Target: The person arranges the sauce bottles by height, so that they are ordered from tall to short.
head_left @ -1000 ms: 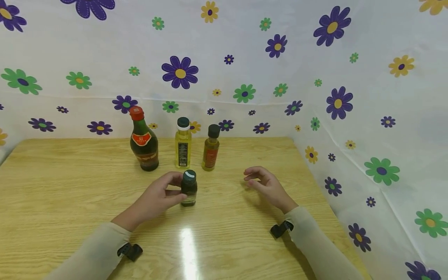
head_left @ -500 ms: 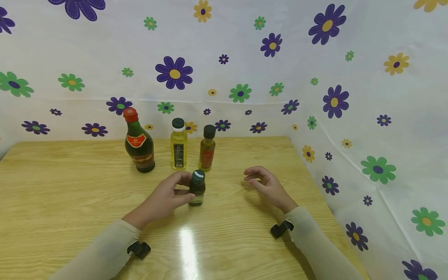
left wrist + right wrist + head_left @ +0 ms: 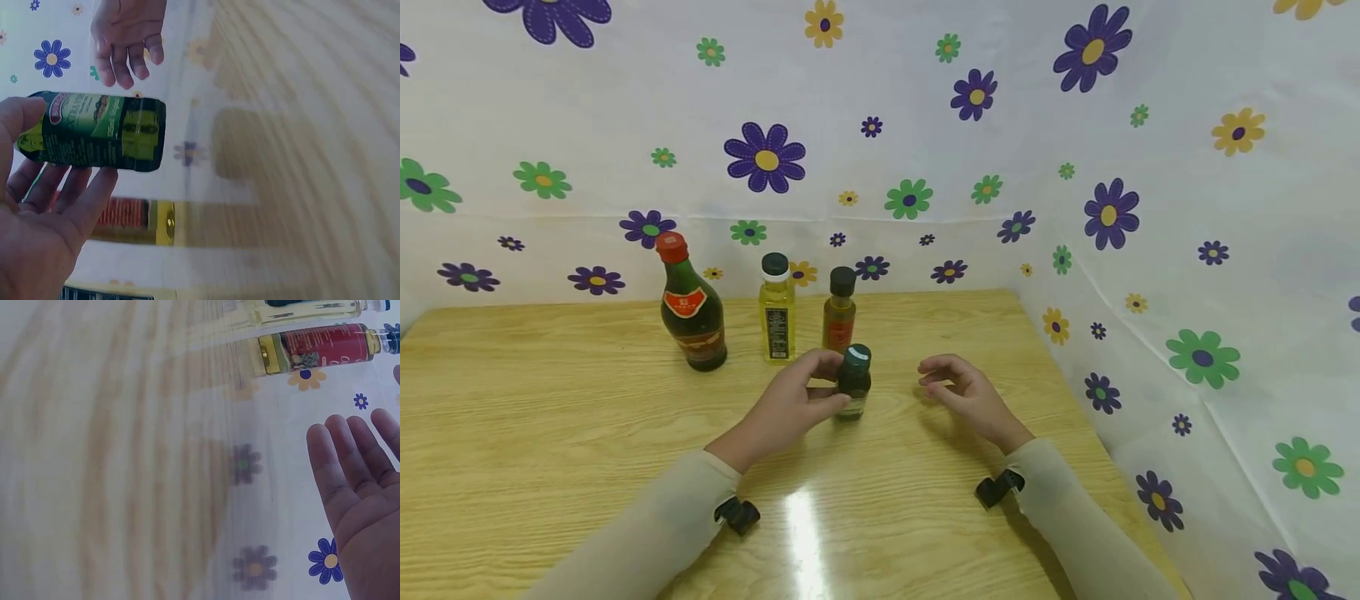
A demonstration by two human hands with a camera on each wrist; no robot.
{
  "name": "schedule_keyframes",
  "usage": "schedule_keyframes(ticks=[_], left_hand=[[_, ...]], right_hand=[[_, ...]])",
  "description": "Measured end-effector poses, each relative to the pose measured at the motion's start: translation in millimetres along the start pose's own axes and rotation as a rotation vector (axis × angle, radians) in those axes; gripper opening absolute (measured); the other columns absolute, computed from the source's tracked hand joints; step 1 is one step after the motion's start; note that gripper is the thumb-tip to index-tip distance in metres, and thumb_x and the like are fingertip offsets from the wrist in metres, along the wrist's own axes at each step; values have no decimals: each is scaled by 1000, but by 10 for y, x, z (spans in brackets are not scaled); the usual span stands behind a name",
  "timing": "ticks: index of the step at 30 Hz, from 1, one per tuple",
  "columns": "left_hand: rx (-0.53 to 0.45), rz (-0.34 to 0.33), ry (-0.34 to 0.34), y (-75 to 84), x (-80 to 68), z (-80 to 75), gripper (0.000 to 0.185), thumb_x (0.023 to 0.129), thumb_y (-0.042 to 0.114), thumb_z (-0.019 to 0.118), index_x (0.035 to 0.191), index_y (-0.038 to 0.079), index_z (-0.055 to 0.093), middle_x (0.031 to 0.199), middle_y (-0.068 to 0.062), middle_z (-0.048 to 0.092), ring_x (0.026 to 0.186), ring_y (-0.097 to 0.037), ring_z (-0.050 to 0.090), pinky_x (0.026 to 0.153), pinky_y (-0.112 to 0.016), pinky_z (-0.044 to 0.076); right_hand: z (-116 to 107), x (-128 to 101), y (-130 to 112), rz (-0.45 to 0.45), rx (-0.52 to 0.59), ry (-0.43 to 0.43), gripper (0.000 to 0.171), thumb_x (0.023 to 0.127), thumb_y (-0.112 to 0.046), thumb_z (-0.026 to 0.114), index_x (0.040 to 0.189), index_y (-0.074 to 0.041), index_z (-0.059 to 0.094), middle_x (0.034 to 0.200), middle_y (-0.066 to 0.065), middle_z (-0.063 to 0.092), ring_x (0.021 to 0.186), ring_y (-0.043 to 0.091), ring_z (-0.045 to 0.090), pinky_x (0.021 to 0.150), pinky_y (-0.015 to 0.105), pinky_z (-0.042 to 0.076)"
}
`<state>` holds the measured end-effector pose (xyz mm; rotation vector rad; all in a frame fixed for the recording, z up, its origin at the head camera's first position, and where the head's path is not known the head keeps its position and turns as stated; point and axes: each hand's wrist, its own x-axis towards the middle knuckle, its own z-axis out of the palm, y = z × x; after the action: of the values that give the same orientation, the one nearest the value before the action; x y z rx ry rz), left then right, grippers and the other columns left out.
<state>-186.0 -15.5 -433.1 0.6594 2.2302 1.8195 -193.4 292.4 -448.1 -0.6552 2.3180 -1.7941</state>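
Note:
My left hand [image 3: 784, 410] grips a small dark green olive oil bottle [image 3: 853, 385], thumb on the near side and fingers behind. In the left wrist view the bottle [image 3: 100, 132] shows a green label with "extra" on it, and its base appears raised off the wood. My right hand [image 3: 972, 402] stays just to the right of it, fingers loosely bent, holding nothing. Behind the held bottle stands a black-capped oil bottle with a red label [image 3: 839, 323], its lower part hidden. Left of that is a yellow oil bottle [image 3: 777, 321].
A larger dark green bottle with a red cap [image 3: 694, 321] stands at the back left of the wooden table [image 3: 550, 433]. Flowered cloth [image 3: 925, 117] hangs behind the table and along its right side.
My left hand has carried the small green bottle rightward and, lately, a little farther back, in front of the red-labelled bottle. The right hand has barely moved. The head view has shifted slightly right.

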Motion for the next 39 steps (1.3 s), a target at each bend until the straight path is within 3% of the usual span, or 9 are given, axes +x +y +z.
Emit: schedule_keyframes(ticks=[3, 11, 20, 24, 30, 35, 39], left_hand=[[-12, 10, 23, 6, 122, 110, 45, 86, 19, 71, 126, 16, 50, 120, -1, 53, 112, -17, 52, 93, -36, 50], [14, 58, 91, 24, 412, 406, 41, 88, 17, 68, 125, 15, 50, 119, 1, 53, 109, -15, 54, 92, -34, 51], [71, 68, 112, 42, 719, 653, 44, 91, 22, 65, 131, 14, 47, 124, 2, 49, 112, -13, 51, 94, -33, 50], [95, 57, 117, 74, 833, 746, 45, 93, 23, 62, 133, 12, 45, 124, 1, 49, 112, -13, 50, 93, -28, 50], [126, 37, 148, 98, 978, 822, 44, 95, 22, 58, 135, 12, 43, 127, 1, 47, 115, -12, 47, 97, -30, 48], [191, 42, 153, 77, 1043, 849, 46, 97, 22, 55, 138, 10, 38, 129, -2, 43, 118, -14, 47, 99, -31, 46], [249, 54, 162, 50, 1071, 874, 46, 98, 20, 51, 140, 8, 35, 131, -7, 42, 120, -17, 46, 99, -32, 45]], right_hand=[[-13, 1, 17, 2, -20, 29, 31, 96, -9, 55, 125, 2, 50, 125, 31, 46, 111, 38, 53, 89, 33, 53], [-73, 20, 40, 73, 11, 164, 29, 98, -7, 51, 123, 8, 48, 122, 30, 48, 112, 42, 52, 92, 52, 48], [-141, -25, 90, 93, -2, 215, 29, 98, -12, 52, 121, 6, 49, 120, 24, 51, 106, 27, 57, 89, 42, 52], [-155, -28, 92, 89, 12, 240, 32, 98, -13, 52, 122, 8, 47, 120, 24, 51, 107, 29, 56, 87, 36, 54], [-180, -35, 105, 97, 62, 272, 34, 98, -12, 52, 123, 10, 45, 120, 31, 49, 108, 31, 55, 87, 39, 54], [-183, -48, 133, 123, 68, 257, 29, 98, -14, 54, 118, 7, 51, 116, 28, 53, 100, 23, 60, 87, 39, 54], [-151, -63, 141, 143, 43, 198, 28, 98, -16, 55, 113, 7, 55, 111, 25, 58, 99, 24, 62, 87, 39, 54]])
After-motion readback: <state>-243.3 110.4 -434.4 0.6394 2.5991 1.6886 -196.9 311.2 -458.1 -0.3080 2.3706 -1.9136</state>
